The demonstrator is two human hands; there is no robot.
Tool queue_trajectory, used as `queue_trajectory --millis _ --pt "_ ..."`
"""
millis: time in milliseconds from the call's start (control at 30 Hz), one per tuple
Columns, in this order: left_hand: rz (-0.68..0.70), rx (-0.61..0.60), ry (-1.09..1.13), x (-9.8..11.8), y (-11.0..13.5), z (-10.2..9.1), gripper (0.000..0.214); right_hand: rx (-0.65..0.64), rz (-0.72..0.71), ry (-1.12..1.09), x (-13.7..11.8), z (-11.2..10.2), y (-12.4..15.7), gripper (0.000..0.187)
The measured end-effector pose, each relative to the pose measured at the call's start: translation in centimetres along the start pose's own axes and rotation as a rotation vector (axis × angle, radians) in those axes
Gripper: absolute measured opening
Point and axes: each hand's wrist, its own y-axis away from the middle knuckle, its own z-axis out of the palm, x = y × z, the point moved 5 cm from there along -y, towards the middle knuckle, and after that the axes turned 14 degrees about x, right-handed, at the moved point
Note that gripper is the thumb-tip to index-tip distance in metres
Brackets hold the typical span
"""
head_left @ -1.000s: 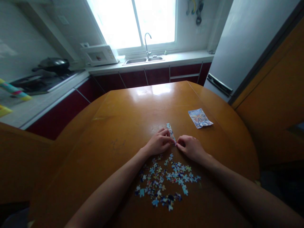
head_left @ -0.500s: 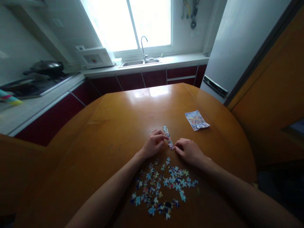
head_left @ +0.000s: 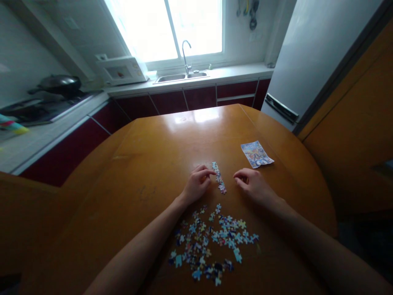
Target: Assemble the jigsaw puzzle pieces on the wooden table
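Note:
A narrow strip of joined jigsaw pieces [head_left: 219, 178] lies on the wooden table, running away from me. Just left of it rests my left hand [head_left: 198, 183], its index finger stretched toward the strip's edge and the thumb apart below. My right hand [head_left: 252, 182] hovers or rests a short way right of the strip, not touching it. Its fingers are curled, with a small gap between thumb and index finger and nothing visible between them. Nearer to me, between my forearms, spreads a pile of loose jigsaw pieces [head_left: 202, 246], mostly light blue, white and dark.
A creased picture sheet [head_left: 256, 154] lies beyond my right hand on the round-ended table [head_left: 153, 151]. Past the table are a counter with a sink [head_left: 172, 78], a microwave [head_left: 123, 71], a wok [head_left: 59, 84] on the stove, and a refrigerator [head_left: 322, 53] on the right.
My right hand has moved right and slightly away from me, off the near end of the strip. My left hand has shifted slightly left, its index finger drawing back to the strip's edge.

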Motion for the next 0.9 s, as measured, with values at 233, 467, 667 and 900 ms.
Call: queue_trajectory --millis 233,467,667,900 --pt "0.015 0.012 -0.003 0.1 0.1 0.1 0.03 -0.003 -0.001 0.004 -0.1 0.0 0.3 0.015" --pt "0.017 -0.009 -0.015 -0.1 0.3 0.2 0.032 -0.024 0.004 0.029 0.1 0.1 0.3 0.016" --pt "0.009 -0.002 -0.028 -0.2 0.2 0.2 0.031 -0.054 -0.012 0.023 -0.3 0.3 0.5 0.015" --pt "0.014 -0.001 -0.027 -0.3 0.3 0.4 0.03 -0.087 -0.034 0.034 -0.8 0.7 1.1 0.015"
